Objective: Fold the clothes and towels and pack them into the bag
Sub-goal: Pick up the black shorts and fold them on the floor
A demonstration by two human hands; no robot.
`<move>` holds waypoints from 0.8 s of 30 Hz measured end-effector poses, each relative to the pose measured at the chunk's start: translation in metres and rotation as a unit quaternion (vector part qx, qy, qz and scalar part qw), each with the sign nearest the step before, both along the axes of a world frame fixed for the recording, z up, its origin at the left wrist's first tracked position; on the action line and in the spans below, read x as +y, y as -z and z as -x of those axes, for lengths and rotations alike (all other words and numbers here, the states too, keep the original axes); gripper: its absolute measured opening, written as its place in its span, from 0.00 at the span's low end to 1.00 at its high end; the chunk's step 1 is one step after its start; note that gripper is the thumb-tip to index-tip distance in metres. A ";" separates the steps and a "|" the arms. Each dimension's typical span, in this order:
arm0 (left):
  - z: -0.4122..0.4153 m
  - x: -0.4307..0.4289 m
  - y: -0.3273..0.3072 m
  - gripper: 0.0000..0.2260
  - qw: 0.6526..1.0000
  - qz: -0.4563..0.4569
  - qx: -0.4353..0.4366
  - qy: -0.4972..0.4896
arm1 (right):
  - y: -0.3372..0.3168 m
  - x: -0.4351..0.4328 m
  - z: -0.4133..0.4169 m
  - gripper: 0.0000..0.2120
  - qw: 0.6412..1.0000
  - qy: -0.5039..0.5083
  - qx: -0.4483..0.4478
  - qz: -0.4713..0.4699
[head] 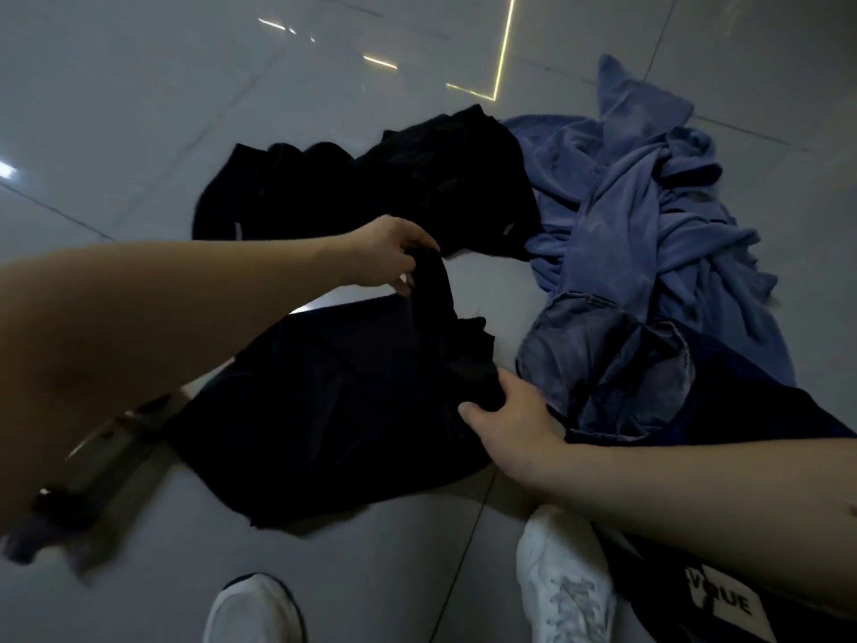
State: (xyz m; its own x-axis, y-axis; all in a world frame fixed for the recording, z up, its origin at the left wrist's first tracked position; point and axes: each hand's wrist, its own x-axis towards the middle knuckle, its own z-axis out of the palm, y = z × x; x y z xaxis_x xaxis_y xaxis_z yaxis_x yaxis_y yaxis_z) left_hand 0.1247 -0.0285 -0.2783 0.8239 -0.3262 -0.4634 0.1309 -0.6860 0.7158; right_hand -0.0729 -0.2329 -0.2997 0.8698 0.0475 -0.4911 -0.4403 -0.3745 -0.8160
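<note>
- Left of the black garment (324, 410), a blurred grey thing (116, 429) lies on the floor (139, 85); I cannot tell what it is.
- My left hand (387, 255) pinches a raised edge of the black garment at its far side, fingers curled round the cloth.
- The garment lies part spread and not yet folded, so I judge the task is at an early stage.
- Beyond it, a second black garment (371, 192) lies crumpled and untouched.
- My right hand (508, 422) grips the garment's bunched right edge, thumb on top.
- Just right of it, a blue pile (640, 234) lies tangled, all still to fold, and it crowds my folding space.
- Near and right of the garment, the bag (723, 601) sits under my right forearm; I cannot see inside it.
</note>
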 end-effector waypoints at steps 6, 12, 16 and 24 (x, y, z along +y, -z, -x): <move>0.028 0.061 -0.016 0.16 0.997 -0.054 -0.027 -0.042 | -0.020 0.051 -0.001 0.11 0.986 -0.145 -0.057 0.064; 0.051 0.124 -0.008 0.14 0.990 -0.076 -0.044 -0.112 | -0.025 0.110 -0.001 0.06 0.957 -0.232 -0.113 0.134; 0.068 0.162 0.014 0.11 0.980 -0.047 -0.022 -0.191 | -0.019 0.158 0.015 0.09 0.931 -0.290 -0.131 0.179; 0.098 0.206 0.050 0.07 0.966 0.025 0.002 -0.257 | 0.022 0.242 0.055 0.29 0.883 -0.373 -0.134 0.254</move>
